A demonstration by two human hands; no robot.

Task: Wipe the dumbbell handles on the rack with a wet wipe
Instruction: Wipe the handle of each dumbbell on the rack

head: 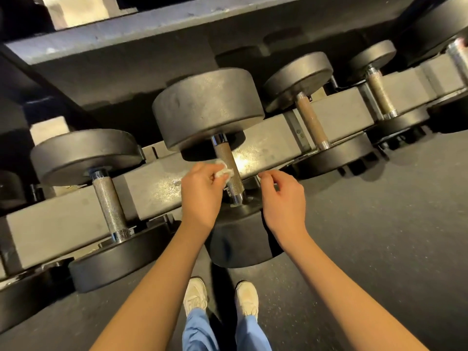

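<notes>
Flooring: the floor (379, 249) is a dark rubber-type surface with fine pale speckling, running from 3 o'clock round to 8 o'clock, with a dull sheen at 8 o'clock. A pale block (76, 8) sits at 11 o'clock and a second pale block (49, 127) at 9 o'clock, both bordered by deep shadow; material undetermined. Lighting is warm and dim.

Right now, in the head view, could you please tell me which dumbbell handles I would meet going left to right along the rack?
The silver knurled handle → middle handle, where the left hand holds the wet wipe → brownish handle → tan handle.
</notes>
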